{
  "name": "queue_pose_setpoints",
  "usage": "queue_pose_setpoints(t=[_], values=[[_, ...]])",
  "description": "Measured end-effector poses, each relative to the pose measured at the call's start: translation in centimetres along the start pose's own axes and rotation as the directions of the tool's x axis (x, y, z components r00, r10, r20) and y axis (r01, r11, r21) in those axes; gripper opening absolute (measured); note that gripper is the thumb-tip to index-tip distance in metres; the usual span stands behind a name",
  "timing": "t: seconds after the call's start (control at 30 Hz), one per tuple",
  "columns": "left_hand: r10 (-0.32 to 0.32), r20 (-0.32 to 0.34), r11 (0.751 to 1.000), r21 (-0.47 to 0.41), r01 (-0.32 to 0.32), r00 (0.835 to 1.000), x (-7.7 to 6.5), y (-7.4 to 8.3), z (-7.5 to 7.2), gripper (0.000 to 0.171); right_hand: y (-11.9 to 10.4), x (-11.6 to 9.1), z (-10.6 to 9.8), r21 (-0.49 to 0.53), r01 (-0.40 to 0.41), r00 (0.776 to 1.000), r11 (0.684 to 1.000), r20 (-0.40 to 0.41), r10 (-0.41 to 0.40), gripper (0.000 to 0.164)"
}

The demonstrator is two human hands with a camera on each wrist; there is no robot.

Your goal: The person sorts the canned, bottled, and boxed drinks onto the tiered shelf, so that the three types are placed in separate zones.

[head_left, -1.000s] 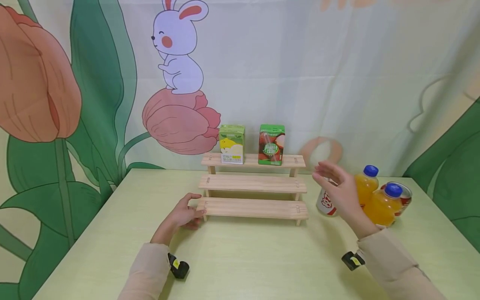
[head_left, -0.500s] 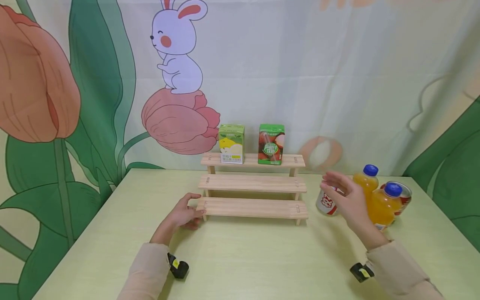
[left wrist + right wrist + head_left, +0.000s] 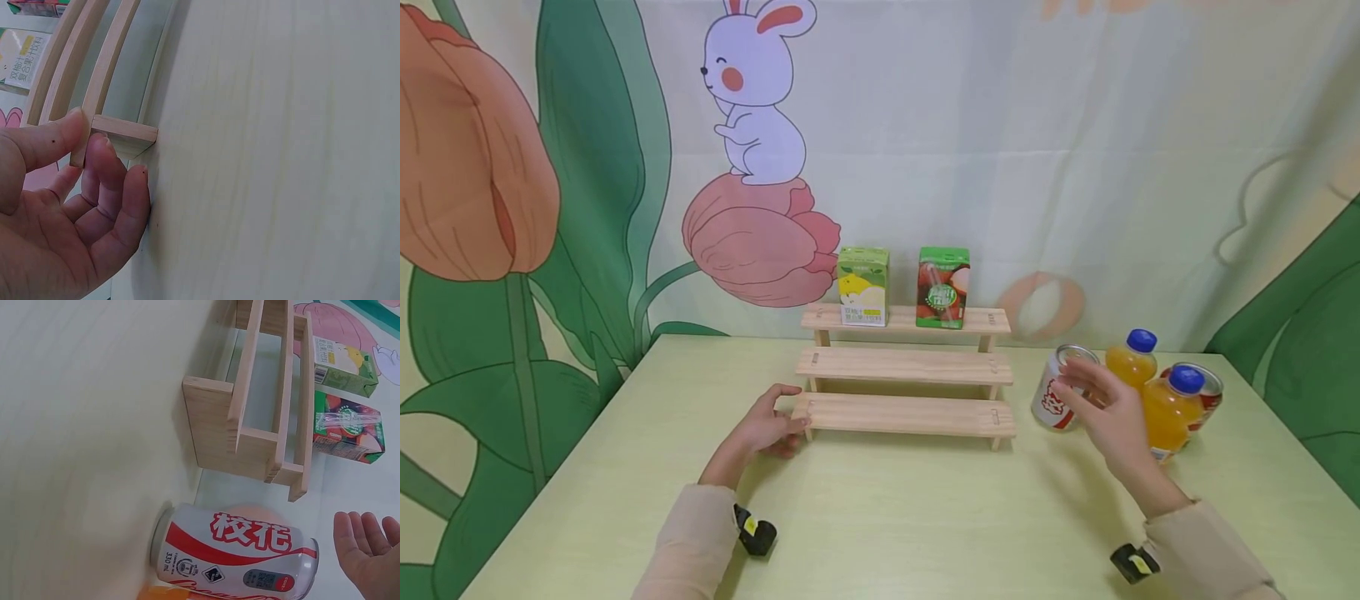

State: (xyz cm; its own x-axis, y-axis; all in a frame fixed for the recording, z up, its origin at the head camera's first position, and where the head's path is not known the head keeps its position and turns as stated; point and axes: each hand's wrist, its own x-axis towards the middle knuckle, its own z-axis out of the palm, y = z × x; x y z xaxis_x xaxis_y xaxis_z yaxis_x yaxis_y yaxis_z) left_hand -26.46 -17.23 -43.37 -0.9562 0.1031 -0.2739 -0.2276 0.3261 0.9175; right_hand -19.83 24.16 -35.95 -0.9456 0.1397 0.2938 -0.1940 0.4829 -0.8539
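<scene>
A three-step wooden display shelf [image 3: 902, 414] stands mid-table. My left hand [image 3: 767, 429] grips the left end of its lowest step; in the left wrist view the thumb [image 3: 59, 139] lies on one face of the board and curled fingers lie behind it. My right hand [image 3: 1111, 417] is held above the table on the right, fingers loosely bent, holding nothing. Close by it, a white and red soda can [image 3: 1051, 400] stands upright, partly covered by the hand in the head view. The right wrist view shows a gap between the fingertips and the can [image 3: 234, 550].
On the top step stand a yellow-green juice carton [image 3: 863, 287] and a red-green juice carton [image 3: 943, 287]. Right of the can are two blue-capped orange juice bottles [image 3: 1171, 417] [image 3: 1131, 360], with a dark red can [image 3: 1212, 396] behind. A printed curtain [image 3: 925, 125] hangs behind the table.
My right hand has moved rightward and down, uncovering more of the white and red can. The left hand stays on the shelf's lowest step.
</scene>
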Motion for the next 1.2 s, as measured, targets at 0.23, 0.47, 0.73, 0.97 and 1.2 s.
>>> queue_pose_setpoints(t=[0.23, 0.47, 0.73, 0.97, 1.2], values=[[-0.004, 0.001, 1.000, -0.001, 0.004, 1.000, 0.1, 0.1, 0.0, 0.055, 0.8, -0.2, -0.2, 0.013, 0.005, 1.000, 1.000, -0.024, -0.005, 0.048], [0.002, 0.003, 1.000, -0.007, -0.002, 1.000, 0.0, 0.1, 0.1, 0.055, 1.4, -0.7, -0.6, 0.024, 0.010, 1.000, 1.000, -0.028, -0.009, 0.046], [-0.001, 0.006, 1.000, -0.011, 0.001, 1.000, 0.0, 0.0, 0.1, 0.056, 1.9, -1.3, -1.3, 0.048, -0.005, 1.000, 0.999, -0.005, 0.006, 0.047], [0.007, 0.016, 1.000, -0.018, -0.007, 1.000, 0.0, 0.0, 0.0, 0.057, 2.6, -1.7, -1.8, 0.021, -0.050, 0.999, 0.999, 0.004, 0.050, 0.051], [0.034, 0.027, 0.999, -0.018, -0.034, 0.999, -0.2, 0.0, -0.1, 0.057, 2.5, -2.3, -2.9, 0.044, -0.070, 0.998, 0.997, -0.002, 0.070, 0.049]])
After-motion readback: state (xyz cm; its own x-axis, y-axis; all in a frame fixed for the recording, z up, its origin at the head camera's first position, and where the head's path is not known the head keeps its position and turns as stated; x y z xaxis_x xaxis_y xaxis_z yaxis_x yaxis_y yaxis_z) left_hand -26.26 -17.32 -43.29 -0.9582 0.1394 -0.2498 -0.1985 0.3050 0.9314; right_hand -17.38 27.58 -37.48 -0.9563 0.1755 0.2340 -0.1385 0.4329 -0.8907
